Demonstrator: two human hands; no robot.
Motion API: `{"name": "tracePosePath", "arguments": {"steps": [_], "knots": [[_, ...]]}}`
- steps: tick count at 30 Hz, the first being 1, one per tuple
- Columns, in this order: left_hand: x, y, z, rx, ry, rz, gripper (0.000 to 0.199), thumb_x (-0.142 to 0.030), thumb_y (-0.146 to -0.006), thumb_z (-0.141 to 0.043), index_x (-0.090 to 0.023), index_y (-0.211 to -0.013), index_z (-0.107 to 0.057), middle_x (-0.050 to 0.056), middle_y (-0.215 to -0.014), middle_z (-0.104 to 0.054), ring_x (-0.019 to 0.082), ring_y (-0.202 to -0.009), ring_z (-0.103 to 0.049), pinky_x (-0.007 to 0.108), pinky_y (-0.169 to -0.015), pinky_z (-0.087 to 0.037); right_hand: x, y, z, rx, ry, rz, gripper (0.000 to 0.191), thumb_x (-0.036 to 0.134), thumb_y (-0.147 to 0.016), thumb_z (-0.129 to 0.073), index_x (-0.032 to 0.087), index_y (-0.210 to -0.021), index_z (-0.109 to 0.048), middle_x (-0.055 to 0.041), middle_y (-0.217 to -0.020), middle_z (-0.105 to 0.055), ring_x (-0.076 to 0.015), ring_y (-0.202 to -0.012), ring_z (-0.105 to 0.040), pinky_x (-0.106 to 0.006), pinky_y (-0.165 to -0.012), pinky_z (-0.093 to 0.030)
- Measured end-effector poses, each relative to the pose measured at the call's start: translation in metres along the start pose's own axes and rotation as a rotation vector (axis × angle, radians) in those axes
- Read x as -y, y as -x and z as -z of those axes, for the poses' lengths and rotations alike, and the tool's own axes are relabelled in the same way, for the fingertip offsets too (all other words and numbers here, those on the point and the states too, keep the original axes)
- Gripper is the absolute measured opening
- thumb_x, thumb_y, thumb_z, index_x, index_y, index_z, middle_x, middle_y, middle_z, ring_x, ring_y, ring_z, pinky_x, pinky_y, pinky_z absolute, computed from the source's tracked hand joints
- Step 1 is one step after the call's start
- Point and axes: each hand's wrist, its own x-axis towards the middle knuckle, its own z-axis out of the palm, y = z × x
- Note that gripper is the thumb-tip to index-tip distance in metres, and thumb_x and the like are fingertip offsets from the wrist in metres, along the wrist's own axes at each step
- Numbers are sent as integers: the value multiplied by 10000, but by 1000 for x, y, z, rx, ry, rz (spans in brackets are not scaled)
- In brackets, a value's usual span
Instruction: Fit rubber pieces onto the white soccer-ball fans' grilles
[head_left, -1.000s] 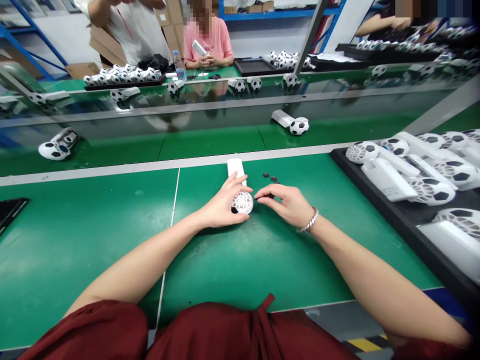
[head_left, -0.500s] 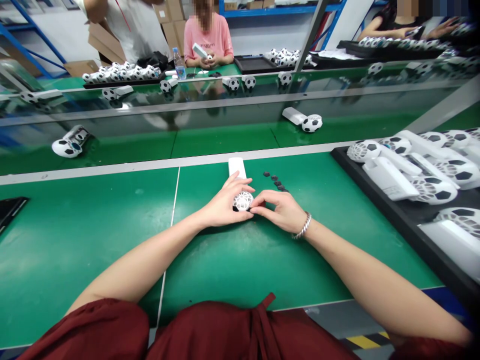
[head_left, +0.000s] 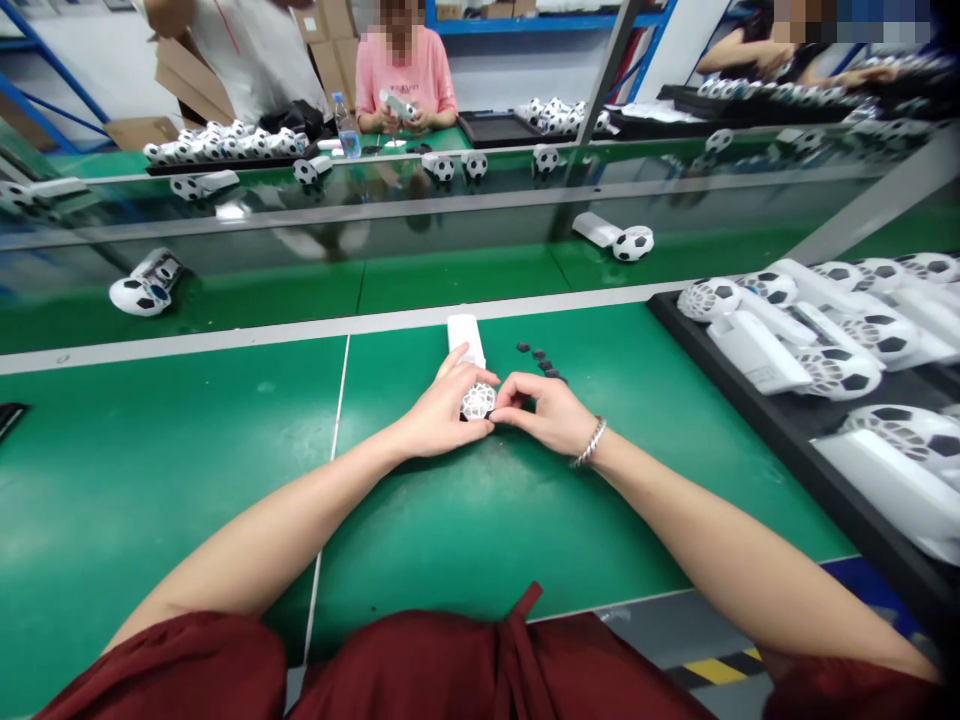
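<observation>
The left hand [head_left: 441, 412] cups the lattice ball [head_left: 478, 401], likely steadying it, while the right hand [head_left: 547, 412] pinches seemingly a dark piece [head_left: 491, 416] at its four-o'clock edge.

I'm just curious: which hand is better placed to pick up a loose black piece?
Probably the right hand: it's closer to the black pieces, while the left hand holds the patterned ball.

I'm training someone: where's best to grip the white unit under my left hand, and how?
Probably its round, latticed end, from the left: the curve suits a cupped grip, the handle points away from you, and your right hand is at the right edge. Your left hand cups it so, thumb near, fingers far.
</observation>
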Motion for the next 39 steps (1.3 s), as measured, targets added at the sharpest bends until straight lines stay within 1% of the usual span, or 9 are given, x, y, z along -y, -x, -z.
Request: {"name": "tracePosePath", "arguments": {"steps": [4,6,8,11,16,20,26,31,39], "knots": [[-11,1,0,2,-14,24,367,-161,-669,-584,-201,-1028,-517,64,-1146,-563,287,-1367,-113,518,-1104,-169,-4,-6,3,-67,82,51,183,334,-749,-636,179,-705,-550,16,-687,-584,-118,-636,-534,-261,-626,-454],[-12,2,0,-12,-30,67,430,-142,-659,-559,-203,-1081,-504,80,-1247,-509,297,-1367,-105,520,-1079,-236,-10,-13,10,-154,265,111,188,368,-794,-590,187,-846,-590,-37,-909,-629,-163,-878,-560,-326,-809,-446],[-8,3,-1,-16,-62,75,377,-183,-693,-554,-215,-1067,-517,83,-1286,-485,292,-1364,-130,518,-1059,-275,-18,-20,18,-247,515,61,315,395,-847,-512,202,-1091,-561,-90,-1224,-538,-230,-1152,-440,-409,-945,-366],[2,2,-5,-37,-101,59,300,-322,-751,-559,-239,-1038,-534,77,-1288,-489,291,-1355,-170,521,-1022,-330,-29,-24,26,-218,800,-107,424,415,-890,-414,224,-1267,-453,-85,-1397,-380,-310,-1278,-286,-491,-931,-345],[11,3,-14,-161,-82,41,246,-364,-779,-514,-257,-998,-544,78,-1335,-445,296,-1328,-255,490,-966,-402,-37,-25,25,-81,999,-85,255,257,-900,-413,209,-1080,-587,-45,-1160,-601,-226,-1034,-519,-391,-834,-383],[11,6,-16,-159,-23,41,222,-361,-780,-503,-273,-978,-550,65,-1367,-404,300,-1308,-299,421,-881,-482,-36,-25,29,-62,1052,-101,212,182,-866,-451,209,-942,-647,-26,-935,-662,-190,-826,-562,-334,-714,-384],[24,4,-16,-120,-21,-16,262,-401,-778,-471,-286,-1007,-526,64,-1273,-464,289,-1309,-288,431,-910,-456,-35,-23,30,-55,1128,-69,181,141,-819,-479,178,-910,-631,-46,-864,-635,-198,-797,-540,-337,-690,-372],[32,1,-14,-224,-114,181,499,-477,-634,-543,-219,-1061,-535,115,-1149,-413,362,-1147,-415,538,-891,-423,-33,-23,27,-95,1168,-44,144,112,-803,-466,116,-853,-601,-89,-837,-604,-218,-788,-531,-337,-657,-392],[18,4,-5,-113,60,257,428,-433,-636,-549,-273,-1033,-560,55,-1178,-425,291,-1075,-486,367,-786,-499,-34,-18,34,-207,1000,-26,171,111,-842,-477,145,-953,-602,-59,-867,-623,-168,-810,-565,-274,-723,-449]]}}
